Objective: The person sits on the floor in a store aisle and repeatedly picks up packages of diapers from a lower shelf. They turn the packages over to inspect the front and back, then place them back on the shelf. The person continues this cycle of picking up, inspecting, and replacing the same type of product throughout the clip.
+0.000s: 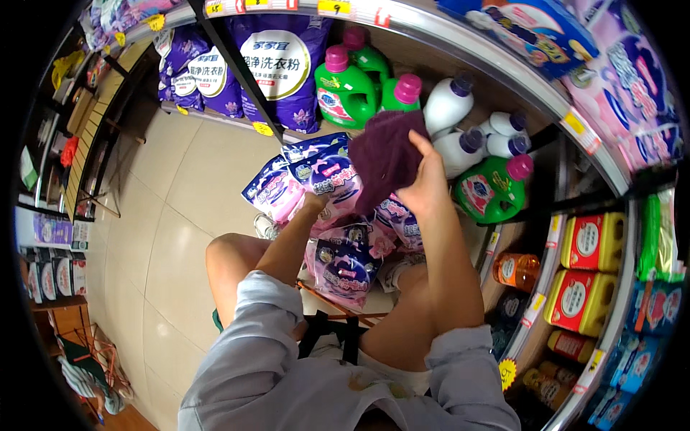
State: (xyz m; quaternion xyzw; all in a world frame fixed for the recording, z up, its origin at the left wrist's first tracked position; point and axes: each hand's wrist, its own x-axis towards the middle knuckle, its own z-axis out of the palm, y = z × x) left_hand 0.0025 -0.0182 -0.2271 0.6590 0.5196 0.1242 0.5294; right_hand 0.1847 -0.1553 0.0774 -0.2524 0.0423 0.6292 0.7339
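A folded dark purple cloth [385,156] is in my right hand [428,180], thumb on top, raised before the lower shelf. My left hand [316,202] grips a pink and navy plastic package [329,173] at its lower left; most of the fingers are hidden behind it. Tucked against that one on the left is another similar package [275,188]. More of these packages, such as the nearest one [345,269], are heaped between my legs. The cloth partly covers a green detergent bottle with a pink cap [398,97].
Purple washing powder bags [277,70] and white bottles [448,105] stand on the bottom shelf. A metal shelf edge [480,51] curves overhead. Yellow jugs [579,299] line the right side. Tiled floor [167,226] lies at left, with a folding stool [89,355] beyond.
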